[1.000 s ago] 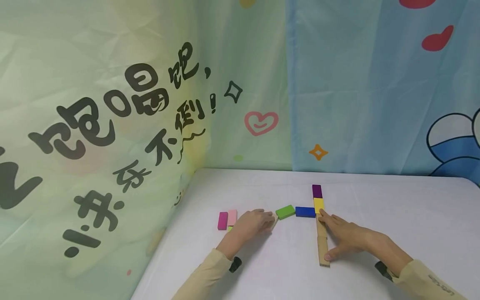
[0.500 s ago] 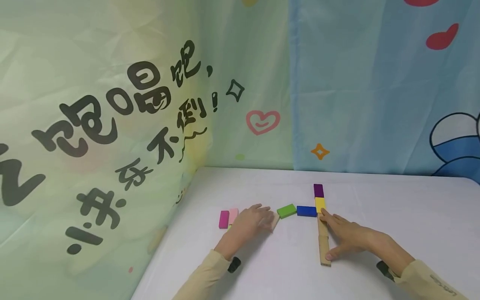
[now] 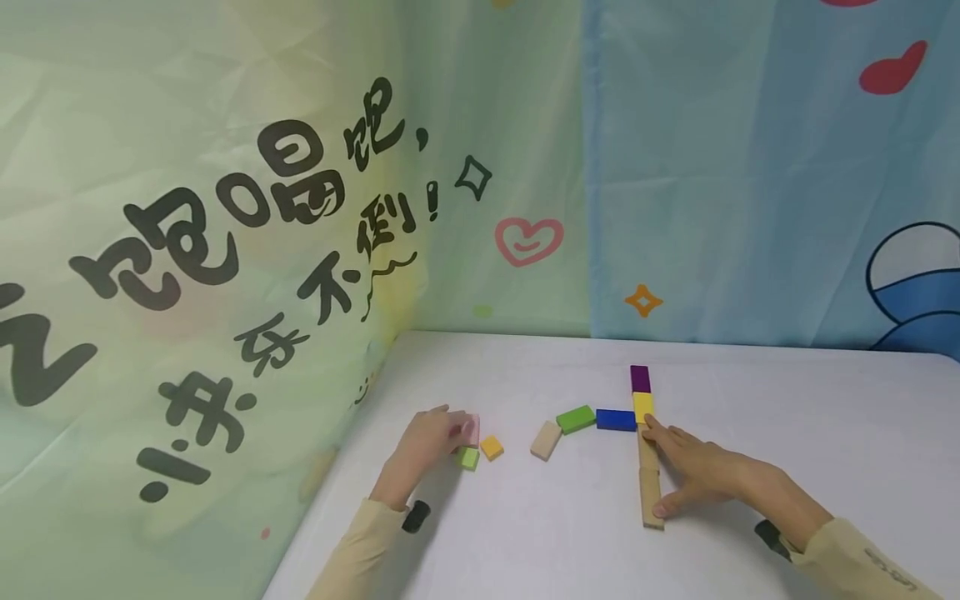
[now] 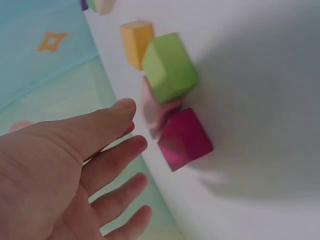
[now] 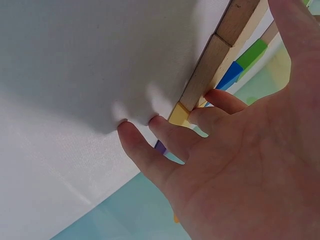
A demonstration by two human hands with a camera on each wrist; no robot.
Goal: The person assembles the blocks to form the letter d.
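My left hand (image 3: 423, 446) hovers at the small group of blocks on the left, its fingers spread beside the pink block (image 3: 471, 430) and holding nothing. In the left wrist view the magenta block (image 4: 185, 139) lies just past the fingertips; the hand hides it in the head view. A light green block (image 3: 468, 459) and an orange block (image 3: 492, 447) sit beside the pink one. My right hand (image 3: 705, 471) rests alongside a column of two plain wooden blocks (image 3: 650, 498), index fingertip near the yellow block (image 3: 643, 407), thumb at the lower wooden block.
A dark purple block (image 3: 640, 378) tops the column. From the yellow block a row runs left: a blue block (image 3: 616, 420), a green block (image 3: 576, 419) and a tilted plain wooden block (image 3: 546, 440). Printed curtains (image 3: 675, 167) hang behind the white table (image 3: 555, 533).
My left hand has left the tilted wooden block and moved left to the pink and magenta blocks, uncovering the orange and light green ones. The right hand stays by the column.
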